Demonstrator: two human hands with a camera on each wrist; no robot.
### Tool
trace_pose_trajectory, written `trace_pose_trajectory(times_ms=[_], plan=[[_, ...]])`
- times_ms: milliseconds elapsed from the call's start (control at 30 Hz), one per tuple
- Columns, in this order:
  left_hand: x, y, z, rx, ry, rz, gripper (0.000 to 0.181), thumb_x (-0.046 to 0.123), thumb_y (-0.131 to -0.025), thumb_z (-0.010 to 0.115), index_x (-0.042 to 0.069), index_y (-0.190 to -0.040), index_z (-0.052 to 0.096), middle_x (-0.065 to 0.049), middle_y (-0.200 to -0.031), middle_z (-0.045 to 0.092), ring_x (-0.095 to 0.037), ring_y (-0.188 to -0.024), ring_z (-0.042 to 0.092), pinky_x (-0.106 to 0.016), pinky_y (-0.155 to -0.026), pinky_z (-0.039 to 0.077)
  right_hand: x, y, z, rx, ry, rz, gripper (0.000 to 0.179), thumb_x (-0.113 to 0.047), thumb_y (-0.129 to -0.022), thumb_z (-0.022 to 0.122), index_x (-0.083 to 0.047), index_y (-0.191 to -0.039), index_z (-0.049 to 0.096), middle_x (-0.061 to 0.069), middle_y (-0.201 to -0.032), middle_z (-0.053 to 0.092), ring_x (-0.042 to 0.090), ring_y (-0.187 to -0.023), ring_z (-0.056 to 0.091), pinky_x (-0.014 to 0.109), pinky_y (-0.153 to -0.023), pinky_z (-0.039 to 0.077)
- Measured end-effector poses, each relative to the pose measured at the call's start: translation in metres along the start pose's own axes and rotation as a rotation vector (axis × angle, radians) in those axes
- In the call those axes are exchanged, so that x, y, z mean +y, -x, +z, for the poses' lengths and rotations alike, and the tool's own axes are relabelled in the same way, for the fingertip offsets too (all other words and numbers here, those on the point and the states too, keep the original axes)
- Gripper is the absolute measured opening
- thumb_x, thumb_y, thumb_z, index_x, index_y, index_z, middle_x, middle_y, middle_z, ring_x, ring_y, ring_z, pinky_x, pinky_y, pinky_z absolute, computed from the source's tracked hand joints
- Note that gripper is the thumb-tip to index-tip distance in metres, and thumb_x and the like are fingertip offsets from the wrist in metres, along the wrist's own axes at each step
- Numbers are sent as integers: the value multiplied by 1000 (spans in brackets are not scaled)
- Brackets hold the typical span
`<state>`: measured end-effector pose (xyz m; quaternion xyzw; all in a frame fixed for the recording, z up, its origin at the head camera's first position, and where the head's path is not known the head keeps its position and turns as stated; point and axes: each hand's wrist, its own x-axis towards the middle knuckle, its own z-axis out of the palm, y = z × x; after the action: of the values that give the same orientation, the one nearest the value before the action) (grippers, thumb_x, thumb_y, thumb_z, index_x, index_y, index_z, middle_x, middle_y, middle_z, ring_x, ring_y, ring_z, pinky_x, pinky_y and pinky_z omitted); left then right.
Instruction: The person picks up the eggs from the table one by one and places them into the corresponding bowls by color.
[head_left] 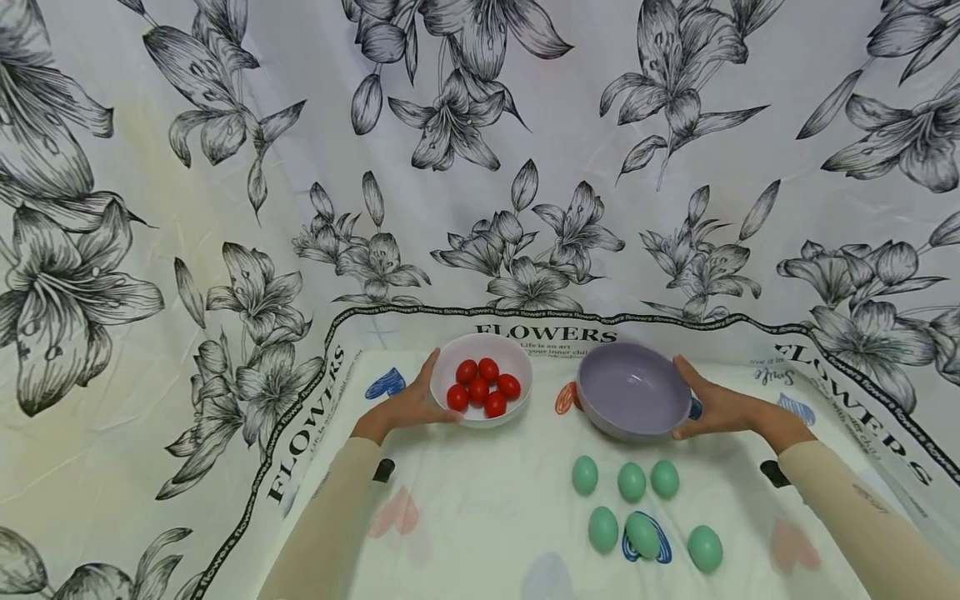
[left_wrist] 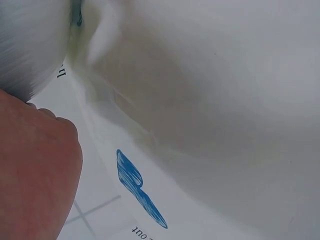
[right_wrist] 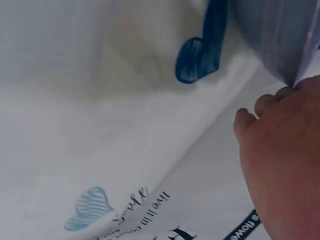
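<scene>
My left hand (head_left: 412, 404) grips the left side of a whitish bowl (head_left: 519, 360), thumb toward the near side. Several glossy red egg-shaped pieces (head_left: 477, 392) lie inside it. On the right, a purple bowl (head_left: 630, 400) is held at its right side by my right hand (head_left: 716, 406), fingers at the far rim and thumb near the front. The left wrist view shows the back of that hand against the blurred bowl wall (left_wrist: 35, 45). In the right wrist view, curled fingertips meet the lower edge of the purple bowl wall (right_wrist: 275, 35).
Several green eggs (head_left: 632, 482) lie in two loose rows on the tablecloth (head_left: 465, 517), nearer than the purple bowl. A floral cloth (head_left: 510, 233) hangs behind the table and round the sides. Printed hearts and lettering mark the tablecloth.
</scene>
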<state>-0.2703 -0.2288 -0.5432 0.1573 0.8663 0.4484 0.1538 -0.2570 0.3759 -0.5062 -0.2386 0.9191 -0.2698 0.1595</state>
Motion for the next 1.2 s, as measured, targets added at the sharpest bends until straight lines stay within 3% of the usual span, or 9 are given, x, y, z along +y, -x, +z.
trace_pose_trajectory(times_ms=[100,300,500,633,767,867,933,1067,1200], plan=[[-2,-3,8,-25,2,4,141,51,-80,91,31,-168,-17,-5,-177,10,-37,-158,25,-60,-116,42,14,6,9,-1,-25,3,145,-39,-81,93,-5,-166,-20,39,-169,-5,68,-149,12,80,-115,24],[-5,-5,8,-35,-2,16,142,50,-79,92,30,-168,-17,-6,-176,9,-39,-157,24,-62,-115,42,20,5,20,15,-97,9,142,-35,-83,91,-7,-165,-22,41,-168,-4,68,-148,17,79,-113,29],[-2,7,-5,45,-109,26,146,58,-75,91,29,-168,-18,-6,-178,-10,-43,-161,9,-67,-117,36,10,-13,24,-6,-162,54,147,-35,-81,92,-7,-163,-27,38,-169,-11,65,-151,16,77,-117,27],[21,20,-7,144,-196,150,136,55,-80,89,35,-169,-12,3,-178,-11,-37,-164,-3,-72,-118,28,6,-23,25,-1,-168,41,151,-39,-78,95,-8,-163,-27,38,-169,-7,63,-152,18,76,-118,27],[70,29,27,187,-151,317,100,47,-92,82,43,-168,19,14,-175,21,-25,-162,21,-68,-116,37,8,-25,20,-3,-161,62,157,-41,-76,97,-11,-162,-30,34,-171,-11,58,-155,12,74,-120,23],[103,27,68,113,-99,422,76,47,-97,77,42,-162,39,16,-165,43,-17,-153,40,-59,-115,45,10,-25,15,-14,-169,78,159,-39,-75,98,-11,-161,-33,31,-171,-19,57,-157,3,74,-122,19],[118,20,96,48,-97,469,69,50,-98,74,39,-160,45,16,-160,49,-14,-149,46,-52,-115,47,11,-25,12,-12,-181,79,159,-39,-75,98,-11,-161,-34,30,-171,-21,57,-157,1,74,-122,17],[129,0,143,-65,-105,491,69,50,-99,73,30,-160,48,17,-158,51,-11,-148,46,-44,-120,43,14,-26,10,-12,-200,92,157,-38,-76,97,-11,-162,-31,29,-171,-18,55,-157,6,73,-122,19],[124,-15,175,-142,-110,430,72,44,-97,78,27,-160,48,19,-158,50,-10,-149,44,-41,-122,40,16,-24,10,-40,-215,107,156,-38,-77,96,-10,-161,-32,29,-171,-18,55,-157,8,72,-123,19]])
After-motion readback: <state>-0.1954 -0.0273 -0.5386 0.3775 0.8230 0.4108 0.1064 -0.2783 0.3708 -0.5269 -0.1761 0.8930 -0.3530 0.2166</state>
